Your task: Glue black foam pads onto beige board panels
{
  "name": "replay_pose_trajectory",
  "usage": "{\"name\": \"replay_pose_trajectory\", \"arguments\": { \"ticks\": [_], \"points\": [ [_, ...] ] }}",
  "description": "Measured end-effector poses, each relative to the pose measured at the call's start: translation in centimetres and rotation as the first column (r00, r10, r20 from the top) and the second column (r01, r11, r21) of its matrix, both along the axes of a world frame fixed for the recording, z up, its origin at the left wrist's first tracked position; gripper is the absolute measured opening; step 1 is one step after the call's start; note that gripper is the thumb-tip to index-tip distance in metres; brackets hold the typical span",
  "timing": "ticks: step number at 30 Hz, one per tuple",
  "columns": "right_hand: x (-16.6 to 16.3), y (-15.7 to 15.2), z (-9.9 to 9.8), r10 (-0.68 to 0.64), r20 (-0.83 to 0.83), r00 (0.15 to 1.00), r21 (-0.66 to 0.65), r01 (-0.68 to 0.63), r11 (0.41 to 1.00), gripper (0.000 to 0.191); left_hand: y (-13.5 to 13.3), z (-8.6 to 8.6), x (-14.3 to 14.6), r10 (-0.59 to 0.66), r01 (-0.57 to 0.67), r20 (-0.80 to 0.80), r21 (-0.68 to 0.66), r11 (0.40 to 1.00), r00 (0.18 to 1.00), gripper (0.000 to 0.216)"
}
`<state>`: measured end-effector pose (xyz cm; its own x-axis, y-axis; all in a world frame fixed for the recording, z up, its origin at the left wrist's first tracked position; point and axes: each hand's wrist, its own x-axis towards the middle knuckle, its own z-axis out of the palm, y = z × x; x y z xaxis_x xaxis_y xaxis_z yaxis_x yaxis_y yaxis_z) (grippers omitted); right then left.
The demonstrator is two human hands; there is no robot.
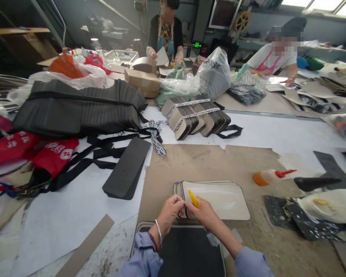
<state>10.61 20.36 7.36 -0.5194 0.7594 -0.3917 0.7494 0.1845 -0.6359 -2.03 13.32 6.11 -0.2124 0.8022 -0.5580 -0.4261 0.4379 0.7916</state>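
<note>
My left hand [170, 211] pinches the near left edge of a small stack of white rounded panels [219, 198] lying on brown cardboard [207, 161]. My right hand [203, 211] is closed round a small yellow tool [193, 198] whose tip points up at the same edge. The two hands almost touch. A black panel with a pale border [187, 250] lies just below my wrists.
An orange glue bottle with a red nozzle [272, 176] lies to the right. A stack of dark foam pads [128, 169], black straps and red bags sit left. Bundled panel stacks [194, 117] stand farther back. Two other people work at the far side.
</note>
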Motion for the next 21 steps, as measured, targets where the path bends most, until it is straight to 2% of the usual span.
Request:
{"name": "replay_pose_trajectory", "arguments": {
  "ticks": [7, 13, 18, 21],
  "points": [
    [0.7, 1.0, -0.5, -0.024, 0.044, 0.999, -0.203, 0.033, 0.979, 0.029, 1.0, 0.7, 0.6, -0.054, 0.054, 0.008, 0.042, 0.998, 0.999, 0.019],
    [1.0, 1.4, 0.3, -0.092, -0.016, 0.996, -0.412, 0.077, 0.908, 0.041, 1.5, 1.0, 1.0, -0.084, 0.084, 0.008, 0.047, 0.995, 0.996, 0.017],
    [1.4, 2.0, 0.9, -0.101, -0.086, 0.991, -0.491, 0.046, 0.87, 0.041, 1.7, 1.0, 1.4, -0.093, 0.092, 0.022, 0.057, 0.994, 0.995, 0.015],
    [1.5, 2.3, 1.2, -0.056, -0.075, 0.996, -0.451, 0.017, 0.892, 0.034, 2.0, 1.0, 1.8, -0.094, 0.092, 0.031, 0.056, 0.994, 0.995, 0.013]
  ]
}}
